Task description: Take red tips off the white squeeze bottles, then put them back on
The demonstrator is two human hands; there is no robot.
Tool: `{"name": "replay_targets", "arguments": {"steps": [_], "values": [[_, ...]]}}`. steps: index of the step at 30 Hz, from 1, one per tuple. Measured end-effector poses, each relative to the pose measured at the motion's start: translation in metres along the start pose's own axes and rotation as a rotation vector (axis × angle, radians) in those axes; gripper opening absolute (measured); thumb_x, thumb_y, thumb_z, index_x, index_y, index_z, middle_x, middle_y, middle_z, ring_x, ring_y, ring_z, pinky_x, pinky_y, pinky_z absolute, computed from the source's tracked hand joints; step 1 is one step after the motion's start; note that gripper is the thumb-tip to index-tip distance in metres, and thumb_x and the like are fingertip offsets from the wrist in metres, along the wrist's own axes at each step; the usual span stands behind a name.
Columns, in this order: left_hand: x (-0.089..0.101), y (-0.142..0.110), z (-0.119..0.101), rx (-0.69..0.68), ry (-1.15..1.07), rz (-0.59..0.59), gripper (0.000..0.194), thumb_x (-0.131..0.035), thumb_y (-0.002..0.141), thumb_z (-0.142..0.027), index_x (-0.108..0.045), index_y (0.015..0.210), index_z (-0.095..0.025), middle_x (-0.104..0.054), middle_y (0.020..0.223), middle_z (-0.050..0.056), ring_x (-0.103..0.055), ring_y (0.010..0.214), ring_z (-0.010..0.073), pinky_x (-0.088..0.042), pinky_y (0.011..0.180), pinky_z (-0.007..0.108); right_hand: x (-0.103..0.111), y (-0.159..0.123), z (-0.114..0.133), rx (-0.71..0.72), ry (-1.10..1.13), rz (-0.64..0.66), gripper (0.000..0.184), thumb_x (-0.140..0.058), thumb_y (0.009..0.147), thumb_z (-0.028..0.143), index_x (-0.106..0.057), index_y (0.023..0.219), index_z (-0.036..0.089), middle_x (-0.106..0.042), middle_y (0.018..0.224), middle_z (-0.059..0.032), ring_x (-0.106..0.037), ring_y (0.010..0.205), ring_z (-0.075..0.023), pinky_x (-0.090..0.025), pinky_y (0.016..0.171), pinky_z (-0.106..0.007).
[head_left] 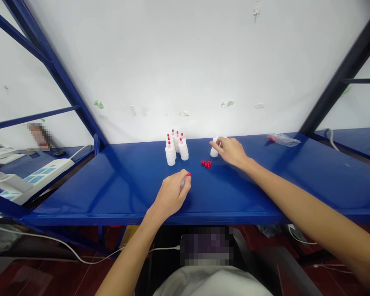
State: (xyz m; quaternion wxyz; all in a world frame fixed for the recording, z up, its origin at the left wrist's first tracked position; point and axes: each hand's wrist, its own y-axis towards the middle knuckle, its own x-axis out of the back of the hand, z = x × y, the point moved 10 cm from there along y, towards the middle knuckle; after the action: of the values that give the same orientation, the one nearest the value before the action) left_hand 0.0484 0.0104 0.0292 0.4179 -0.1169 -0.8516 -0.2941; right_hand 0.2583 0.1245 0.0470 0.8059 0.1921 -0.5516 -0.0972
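My left hand [172,193] is closed near the front of the table, with fingers wrapped round a small whitish nozzle [183,183]. A red tip cap [189,174] shows at its end, and the rest is hidden by the fingers. At the back, thumb and fingers of my right hand [232,151] close on a white plastic bottle [214,153], partly covered by the hand. Between the hands lies a small pile of red tip caps [206,164]. Left of the pile, several white squeeze bottles [170,157] stand upright, each topped with a red-tipped nozzle.
The blue table [117,181] backs onto a white wall. A clear plastic bag [283,140] with something red inside lies at the back right. Blue frame posts [70,94] rise at the left, and a white power strip [46,174] sits beyond the table's left edge.
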Motion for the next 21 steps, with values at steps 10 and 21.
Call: {"name": "replay_targets", "arguments": {"steps": [10,21], "values": [[-0.01,0.0,0.009,-0.007,0.006,0.019,0.016,-0.045,0.093,-0.024,-0.04,0.078,-0.021,-0.054,0.074,-0.002,-0.046,0.063,0.0142,-0.031,0.061,0.027,-0.02,-0.093,0.149,0.754,0.393,0.378,0.034,-0.037,0.102,0.042,-0.049,0.08,0.019,-0.054,0.076,-0.0004,-0.046,0.065,-0.0125,-0.034,0.064,-0.027],[-0.015,-0.001,0.001,-0.07,-0.009,0.085,0.017,-0.046,0.094,-0.025,-0.045,0.079,-0.02,-0.056,0.078,-0.001,-0.048,0.068,0.0135,-0.035,0.065,0.027,-0.009,-0.097,0.15,0.776,0.333,0.325,0.029,-0.038,0.101,0.036,-0.05,0.082,0.018,-0.049,0.089,-0.004,-0.043,0.07,-0.0141,-0.037,0.068,-0.03]]}}
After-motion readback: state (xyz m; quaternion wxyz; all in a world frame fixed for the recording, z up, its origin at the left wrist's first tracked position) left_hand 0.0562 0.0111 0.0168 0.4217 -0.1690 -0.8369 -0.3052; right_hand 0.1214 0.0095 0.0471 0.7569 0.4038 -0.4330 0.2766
